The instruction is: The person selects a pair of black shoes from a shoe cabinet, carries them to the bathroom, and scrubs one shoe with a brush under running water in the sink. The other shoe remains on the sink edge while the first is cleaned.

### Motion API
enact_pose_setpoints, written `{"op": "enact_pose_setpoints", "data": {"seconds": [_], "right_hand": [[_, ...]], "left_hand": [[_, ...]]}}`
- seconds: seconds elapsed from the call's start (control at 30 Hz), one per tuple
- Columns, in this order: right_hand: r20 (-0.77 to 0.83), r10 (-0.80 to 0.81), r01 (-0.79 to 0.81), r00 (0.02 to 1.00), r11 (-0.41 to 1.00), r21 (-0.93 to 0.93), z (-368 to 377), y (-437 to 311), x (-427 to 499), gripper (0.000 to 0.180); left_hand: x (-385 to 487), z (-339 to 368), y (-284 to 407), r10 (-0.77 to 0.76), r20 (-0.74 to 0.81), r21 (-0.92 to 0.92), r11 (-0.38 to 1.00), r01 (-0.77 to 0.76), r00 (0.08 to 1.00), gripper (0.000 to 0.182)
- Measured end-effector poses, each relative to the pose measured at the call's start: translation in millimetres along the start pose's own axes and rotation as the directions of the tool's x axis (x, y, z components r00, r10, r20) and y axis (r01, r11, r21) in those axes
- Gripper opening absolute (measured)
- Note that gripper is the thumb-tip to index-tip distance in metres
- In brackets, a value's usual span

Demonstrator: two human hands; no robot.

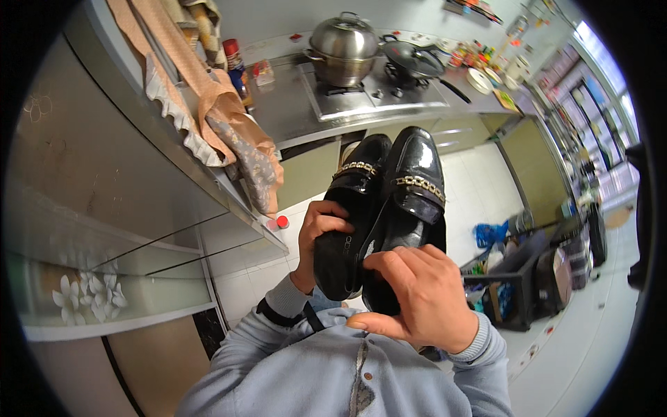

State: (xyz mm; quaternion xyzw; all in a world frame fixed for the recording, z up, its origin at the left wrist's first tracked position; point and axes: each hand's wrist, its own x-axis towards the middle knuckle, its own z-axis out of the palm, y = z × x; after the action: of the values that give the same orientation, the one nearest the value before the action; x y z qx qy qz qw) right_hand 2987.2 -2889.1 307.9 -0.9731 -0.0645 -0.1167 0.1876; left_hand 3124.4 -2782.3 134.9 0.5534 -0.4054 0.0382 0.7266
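Note:
Two black patent loafers are held side by side before my chest, toes pointing away. A gold-coloured chain crosses the vamp of the left loafer (pixel 369 151) and of the right loafer (pixel 417 150). My left hand (pixel 320 229) grips the left loafer by its outer side, with fingertips over the edge into the opening. My right hand (pixel 424 292) lies over the heel end of the right loafer, its fingers at the opening and its thumb stretched out to the left. That hand covers much of the heel. Writing marks the left insole.
A steel steamer pot (pixel 344 52) and a lidded wok (pixel 414 60) stand on the gas hob (pixel 385 101). An apron (pixel 245 151) hangs at left beside a cabinet (pixel 104 172). To the right are a dark storage rack (pixel 513 284) and a blue bag (pixel 491 233).

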Motion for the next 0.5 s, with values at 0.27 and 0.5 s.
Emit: {"op": "enact_pose_setpoints", "data": {"seconds": [0.27,0.5], "right_hand": [[0.029,-0.201,0.2,0.979,0.979,0.033,-16.2,82.3,83.6,0.049],[0.065,-0.374,0.359,0.925,0.918,0.166,-23.4,139.4,149.7,0.037]], "left_hand": [[70.0,6.1,-52.8,0.115,-0.156,0.216,0.973,-0.08,0.981,0.032],[98.7,25.7,-81.8,0.084,-0.288,0.286,0.958,0.002,0.954,0.037]]}}
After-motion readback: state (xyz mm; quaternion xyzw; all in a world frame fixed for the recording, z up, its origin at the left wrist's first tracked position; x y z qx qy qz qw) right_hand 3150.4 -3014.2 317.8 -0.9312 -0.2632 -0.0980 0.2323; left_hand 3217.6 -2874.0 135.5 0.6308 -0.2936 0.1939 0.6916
